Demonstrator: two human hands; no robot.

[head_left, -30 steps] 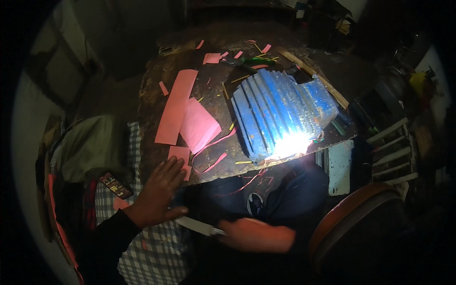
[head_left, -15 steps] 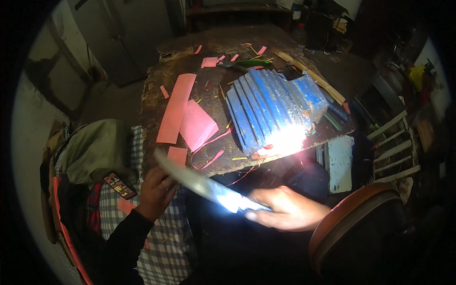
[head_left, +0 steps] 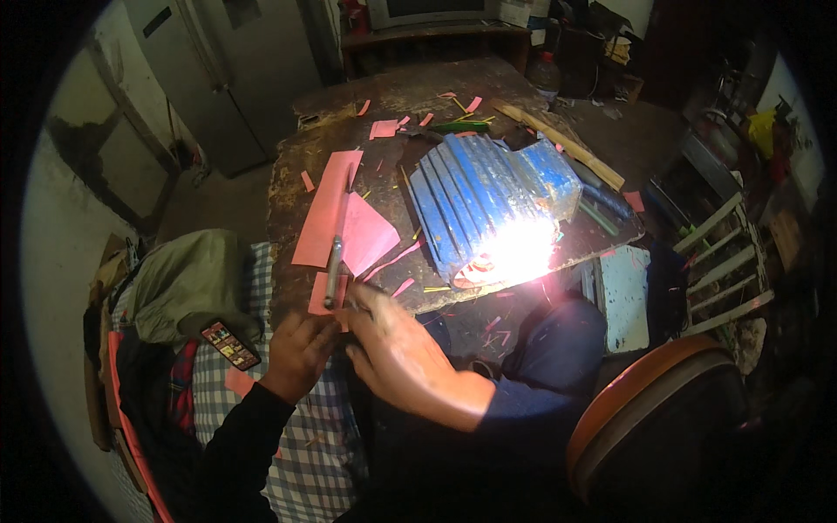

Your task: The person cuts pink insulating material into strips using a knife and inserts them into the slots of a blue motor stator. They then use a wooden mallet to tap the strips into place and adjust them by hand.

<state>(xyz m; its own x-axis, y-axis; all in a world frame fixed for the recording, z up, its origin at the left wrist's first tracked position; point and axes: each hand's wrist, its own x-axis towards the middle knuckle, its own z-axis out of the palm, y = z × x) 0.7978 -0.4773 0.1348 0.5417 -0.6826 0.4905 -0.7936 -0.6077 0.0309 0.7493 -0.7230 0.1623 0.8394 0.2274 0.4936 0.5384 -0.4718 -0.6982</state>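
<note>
The knife (head_left: 335,261) lay over pink paper (head_left: 321,213); beside it the left hand (head_left: 298,353) and right hand (head_left: 399,344) half curled, any grip impossible to tell.

- The place looked like a room in a home that doubled as a small workshop.
- A tall grey two-door refrigerator (head_left: 231,105) and a television (head_left: 427,12) on a low stand (head_left: 436,36) were home furnishings, as was a checked cloth (head_left: 296,471).
- A scarred wooden table (head_left: 471,74) bore a blue ribbed metal casing (head_left: 484,187) and cut pink pieces (head_left: 323,209), like a workbench.
</note>
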